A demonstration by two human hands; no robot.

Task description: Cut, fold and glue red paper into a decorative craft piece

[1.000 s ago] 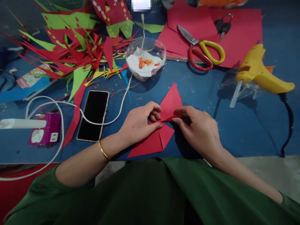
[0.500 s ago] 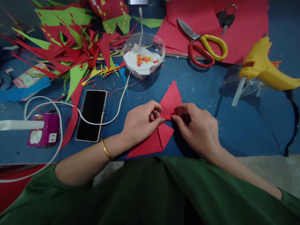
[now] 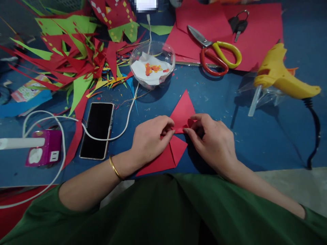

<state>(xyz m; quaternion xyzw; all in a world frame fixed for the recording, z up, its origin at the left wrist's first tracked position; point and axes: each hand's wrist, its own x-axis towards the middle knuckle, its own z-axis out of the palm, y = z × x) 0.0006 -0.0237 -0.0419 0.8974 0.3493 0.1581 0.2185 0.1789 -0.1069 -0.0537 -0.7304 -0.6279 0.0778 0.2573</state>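
Note:
A pointed piece of red paper (image 3: 183, 108) stands between my hands, its tip toward the far side of the table. My left hand (image 3: 154, 136) pinches its near edge at the left, and my right hand (image 3: 212, 139) pinches the same edge at the right. Along that edge a narrow strip is turned up between the fingertips. Below my left hand lies another folded red paper piece (image 3: 166, 158), partly covered by the hand and wrist; whether the two pieces are joined I cannot tell.
Behind are a clear bowl (image 3: 170, 71) with paper bits, scissors (image 3: 214, 56) and keys (image 3: 238, 25) on red sheets (image 3: 265, 37). A yellow glue gun (image 3: 278, 73) stands right. Left lie a phone (image 3: 97, 131), white cable (image 3: 127, 119), purple power adapter (image 3: 52, 146) and paper scraps (image 3: 76, 58).
The paper's near edge has been turned up into a small fold between my fingertips. Both hands keep their pinch. The whole view has shifted slightly.

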